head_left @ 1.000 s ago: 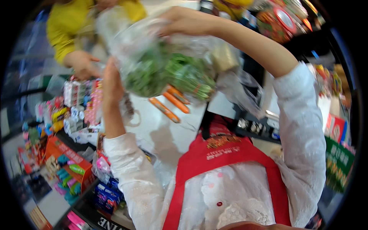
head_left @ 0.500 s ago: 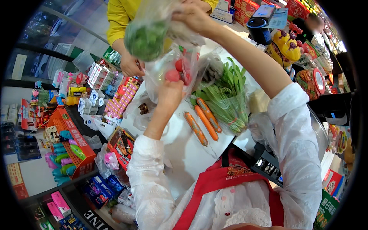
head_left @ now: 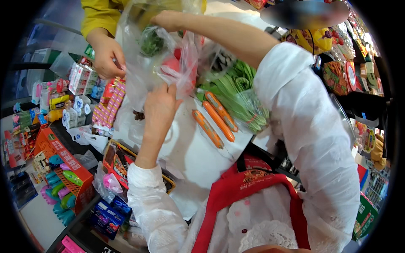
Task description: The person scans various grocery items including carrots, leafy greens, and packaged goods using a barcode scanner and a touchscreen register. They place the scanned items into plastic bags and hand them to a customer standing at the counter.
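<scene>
My left hand point(head_left: 160, 105) pinches the near edge of a clear plastic carrier bag point(head_left: 133, 80). Up at the bag's far side, my right hand point(head_left: 168, 20) is closed on a thin bag of green vegetables point(head_left: 152, 41), now within the carrier bag; plastic partly hides its fingers. Reddish round produce point(head_left: 171, 65) shows through the film beside the greens. To the right lie long leafy greens point(head_left: 234, 88) in clear wrapping, and in front of them several orange wrapped sausages point(head_left: 218, 121). Another person's hand point(head_left: 107, 57), in a yellow sleeve, is by the carrier bag's left side.
The white counter point(head_left: 181, 143) carries all this. Pink boxes point(head_left: 110, 105) and an orange basket point(head_left: 63, 164) of colourful packages line the left. A dark mottled bagged item point(head_left: 221, 63) lies behind the greens. Yellow toy-like packages point(head_left: 310, 40) stand at the far right.
My right hand has brought the bagged green vegetables down and left into the carrier bag. My left hand keeps the bag's edge. The other person's hand appears further left, and the view has shifted.
</scene>
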A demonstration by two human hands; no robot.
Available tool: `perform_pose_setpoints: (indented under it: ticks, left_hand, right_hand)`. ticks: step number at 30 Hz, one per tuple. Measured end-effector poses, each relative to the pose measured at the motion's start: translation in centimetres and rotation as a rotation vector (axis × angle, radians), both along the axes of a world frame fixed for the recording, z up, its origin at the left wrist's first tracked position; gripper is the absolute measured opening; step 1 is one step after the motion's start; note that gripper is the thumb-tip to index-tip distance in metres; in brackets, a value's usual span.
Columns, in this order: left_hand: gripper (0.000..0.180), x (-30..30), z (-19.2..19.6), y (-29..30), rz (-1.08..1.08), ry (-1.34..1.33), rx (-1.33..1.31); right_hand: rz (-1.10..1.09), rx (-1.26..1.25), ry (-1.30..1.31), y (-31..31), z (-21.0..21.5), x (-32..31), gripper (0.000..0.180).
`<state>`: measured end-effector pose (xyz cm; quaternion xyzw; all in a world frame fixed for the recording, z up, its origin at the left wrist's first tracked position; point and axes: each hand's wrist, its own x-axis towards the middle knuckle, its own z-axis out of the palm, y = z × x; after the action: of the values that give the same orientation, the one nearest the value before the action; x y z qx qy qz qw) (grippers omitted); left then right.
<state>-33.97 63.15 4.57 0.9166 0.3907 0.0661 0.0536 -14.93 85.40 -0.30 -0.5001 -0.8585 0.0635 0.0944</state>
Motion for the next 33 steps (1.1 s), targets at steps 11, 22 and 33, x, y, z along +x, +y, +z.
perform_pose_setpoints:
  ticks: [11,22,33]
  left_hand:
    - [0.019,7.6,-8.1,-7.0,-0.081,-0.421,-0.453]
    - [0.045,13.7,-14.2,-18.1,0.608,-1.104,-1.378]
    - [0.043,14.1,-14.3,-16.3,0.899,-1.222,-1.637]
  right_hand:
    - [-0.206,-0.307,-0.107,-25.8,5.5,11.0,0.045]
    - [-0.602,-0.582,0.374,-38.6,-5.5,14.1,0.067]
    - [-1.127,-1.170,1.237,-37.1,-5.3,12.5,0.050]
